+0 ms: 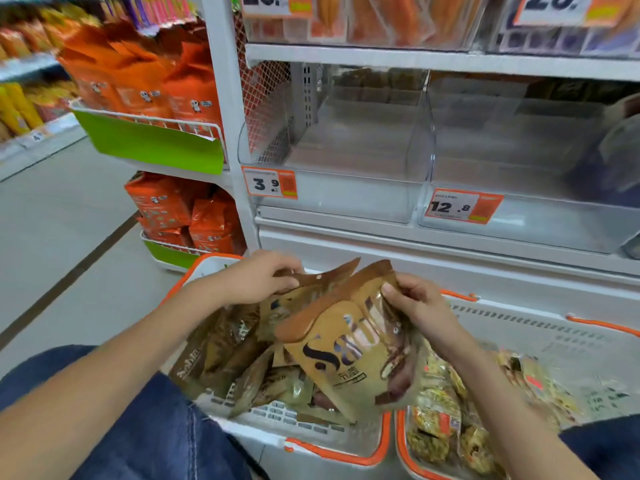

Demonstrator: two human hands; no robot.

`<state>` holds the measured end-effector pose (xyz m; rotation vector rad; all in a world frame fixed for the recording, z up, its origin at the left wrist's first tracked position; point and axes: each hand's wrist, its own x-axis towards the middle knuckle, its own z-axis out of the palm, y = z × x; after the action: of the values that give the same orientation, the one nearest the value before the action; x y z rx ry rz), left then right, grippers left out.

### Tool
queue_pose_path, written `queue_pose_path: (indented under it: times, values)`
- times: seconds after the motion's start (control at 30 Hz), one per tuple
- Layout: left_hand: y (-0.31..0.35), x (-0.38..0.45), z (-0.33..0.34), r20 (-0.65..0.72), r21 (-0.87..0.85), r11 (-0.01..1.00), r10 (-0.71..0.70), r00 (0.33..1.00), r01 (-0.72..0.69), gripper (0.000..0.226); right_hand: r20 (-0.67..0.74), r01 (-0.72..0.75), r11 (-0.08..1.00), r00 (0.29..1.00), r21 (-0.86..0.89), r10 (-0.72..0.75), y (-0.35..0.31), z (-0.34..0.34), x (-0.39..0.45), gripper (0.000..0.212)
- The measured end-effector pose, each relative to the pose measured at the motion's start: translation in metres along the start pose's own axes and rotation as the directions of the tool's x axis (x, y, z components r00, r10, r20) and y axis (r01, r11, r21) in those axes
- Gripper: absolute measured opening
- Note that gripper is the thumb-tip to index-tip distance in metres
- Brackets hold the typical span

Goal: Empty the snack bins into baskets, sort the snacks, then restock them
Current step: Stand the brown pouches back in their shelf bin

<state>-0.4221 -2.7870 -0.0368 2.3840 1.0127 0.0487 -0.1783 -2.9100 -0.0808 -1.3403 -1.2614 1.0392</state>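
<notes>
Both my hands hold gold-brown snack bags above a white basket with orange trim (332,441). My left hand (266,275) grips the top edge of a brown bag (311,285). My right hand (415,303) pinches the upper corner of a large gold bag (349,358), tilted over the basket. More brown bags (225,351) lie piled in that basket. A second white basket (540,334) to the right holds small yellow-green snack packs (440,420). Two clear plastic bins, the left bin (332,195) and the right bin (540,223), stand empty on the shelf above.
Price tags 3.9 (269,183) and 12.8 (462,206) are clipped on the bins. Orange snack bags (145,84) fill a wire rack at the left, with more (180,213) below. Upper bins (363,19) hold orange packs. Grey aisle floor (55,216) lies left. My jeans-clad knees flank the baskets.
</notes>
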Motion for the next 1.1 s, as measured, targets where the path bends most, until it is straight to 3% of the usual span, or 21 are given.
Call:
queue_pose_path:
  times: [0.1,0.2,0.3,0.4,0.5,0.57,0.63,0.67,0.73,0.77,0.8,0.87,0.93,1.0,1.1]
  values:
    - [0.017,-0.008,-0.014,-0.026,-0.295,0.954,0.045,0.999,-0.05,0.01,-0.012,0.062,0.998,0.998,-0.008,-0.062,-0.002,0.012,0.006,0.039]
    - [0.025,-0.017,-0.009,-0.041,-0.54,0.839,0.061,0.997,-0.074,0.011,-0.012,0.113,0.993,0.994,0.017,-0.113,-0.01,0.015,0.013,0.028]
    - [0.029,-0.022,-0.002,-0.072,-0.605,0.788,0.088,0.994,-0.114,0.015,0.004,0.115,0.982,0.993,0.15,-0.116,-0.01,0.016,0.016,0.028]
    - [0.035,-0.021,0.004,-0.091,-0.701,0.706,0.053,0.994,-0.102,0.017,-0.146,0.07,0.94,0.989,0.333,-0.022,-0.01,0.017,0.016,0.027]
    - [0.04,-0.022,0.012,-0.147,-0.777,0.625,-0.062,0.987,-0.077,0.016,-0.265,0.097,0.955,0.964,0.28,-0.02,-0.009,0.02,0.016,0.008]
    - [0.041,-0.021,0.019,-0.18,-0.815,0.576,-0.152,0.972,-0.06,0.012,-0.312,0.088,0.961,0.95,0.263,-0.001,-0.008,0.022,0.018,0.013]
    - [0.042,-0.018,0.023,-0.179,-0.888,0.459,-0.315,0.932,-0.015,0.012,-0.365,0.092,0.957,0.931,0.276,0.016,-0.009,0.023,0.019,0.014]
    - [0.041,-0.016,0.023,-0.136,-0.937,0.349,-0.39,0.911,0.01,0.018,-0.39,0.094,0.954,0.921,0.285,0.026,-0.009,0.023,0.02,0.013]
    - [0.041,-0.017,0.022,-0.07,-0.994,0.106,-0.403,0.912,-0.029,0.041,-0.429,0.098,0.941,0.902,0.325,0.054,-0.009,0.024,0.02,0.013]
    - [0.043,-0.019,0.022,-0.089,-0.996,0.053,-0.358,0.929,-0.075,0.048,-0.449,0.101,0.933,0.891,0.346,0.07,-0.01,0.024,0.02,0.014]
    - [0.045,-0.022,0.023,-0.138,-0.989,0.091,-0.306,0.942,-0.116,0.047,-0.47,0.101,0.927,0.878,0.362,0.088,-0.01,0.023,0.02,0.015]
    - [0.051,-0.025,0.029,-0.234,-0.924,0.356,-0.239,0.942,-0.14,0.036,-0.495,0.092,0.92,0.861,0.382,0.119,-0.01,0.022,0.019,0.016]
    - [0.051,-0.021,0.038,-0.318,-0.833,0.542,-0.302,0.899,-0.112,0.027,-0.489,0.097,0.915,0.864,0.392,0.118,-0.013,0.023,0.017,0.015]
    - [0.046,-0.016,0.039,-0.397,-0.784,0.613,-0.377,0.837,-0.095,0.01,-0.458,0.107,0.899,0.882,0.424,0.112,-0.018,0.023,0.017,0.018]
    - [0.044,-0.015,0.024,-0.464,-0.756,0.639,-0.367,0.806,-0.144,0.01,-0.284,0.065,0.862,0.954,0.503,0.093,-0.025,0.016,0.018,0.029]
